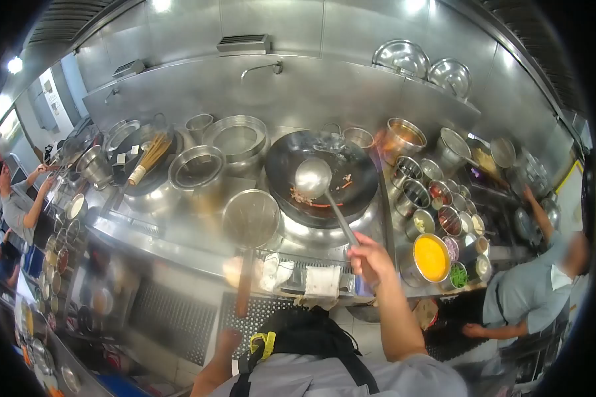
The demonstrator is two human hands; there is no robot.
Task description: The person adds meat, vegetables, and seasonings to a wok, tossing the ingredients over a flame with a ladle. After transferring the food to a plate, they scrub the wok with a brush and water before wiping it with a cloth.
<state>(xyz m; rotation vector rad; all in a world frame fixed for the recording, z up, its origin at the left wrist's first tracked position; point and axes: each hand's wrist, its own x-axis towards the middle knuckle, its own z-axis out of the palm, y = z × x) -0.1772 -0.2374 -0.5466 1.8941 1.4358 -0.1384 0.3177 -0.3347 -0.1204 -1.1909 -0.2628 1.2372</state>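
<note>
A large black wok [285, 155] sits on the stove in front of me, with pieces of food [301, 196] and orange strips at its bottom. My right hand [371, 257] is wrapped round the handle of a metal ladle [313, 177], whose round bowl is inside the wok. Low at the left, my left hand [228, 341] is closed and blurred, below the wooden handle of a strainer [250, 218]; whether it touches anything is unclear. Folded white cloths [322, 280] lie on the counter edge below the wok.
Right of the wok stand several metal containers and a pot of yellow liquid [431, 257]. A second wok [153, 175] holds a bamboo brush [149, 159]. Metal pots [197, 167] stand between the woks. One person [533, 291] works at the right, others at the far left.
</note>
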